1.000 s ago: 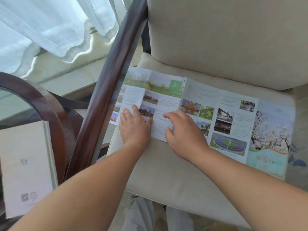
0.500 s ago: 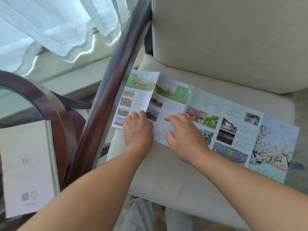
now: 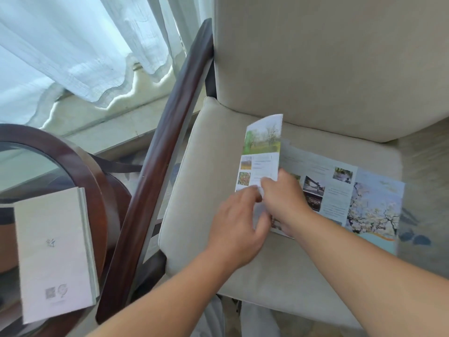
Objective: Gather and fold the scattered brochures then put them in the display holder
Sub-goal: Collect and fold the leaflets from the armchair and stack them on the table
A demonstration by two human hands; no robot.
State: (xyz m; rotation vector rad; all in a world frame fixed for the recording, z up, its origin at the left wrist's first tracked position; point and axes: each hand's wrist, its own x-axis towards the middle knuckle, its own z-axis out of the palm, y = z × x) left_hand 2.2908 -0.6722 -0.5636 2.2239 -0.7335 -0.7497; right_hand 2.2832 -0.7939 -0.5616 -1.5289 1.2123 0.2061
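A colourful brochure (image 3: 340, 190) with photos of trees and gardens lies unfolded on the beige seat cushion (image 3: 194, 190) of an armchair. Its left panels (image 3: 262, 152) stand lifted and turned over toward the right. My left hand (image 3: 238, 222) pinches the lower edge of the lifted panels. My right hand (image 3: 284, 198) grips the same fold from the right, resting on the flat part of the brochure. The right end with white blossom lies flat. No display holder is in view.
A dark wooden armrest (image 3: 158, 166) runs along the cushion's left side. Left of it is a round glass-topped table (image 3: 60, 161) with a pale booklet (image 3: 56, 251) lying on it. White curtains (image 3: 73, 45) hang at the back left. The beige chair back (image 3: 328, 57) rises behind the seat.
The brochure's left panels, flat a second ago, have been lifted and swung over toward the right. Both hands have moved from pressing on the sheet to gripping the fold.
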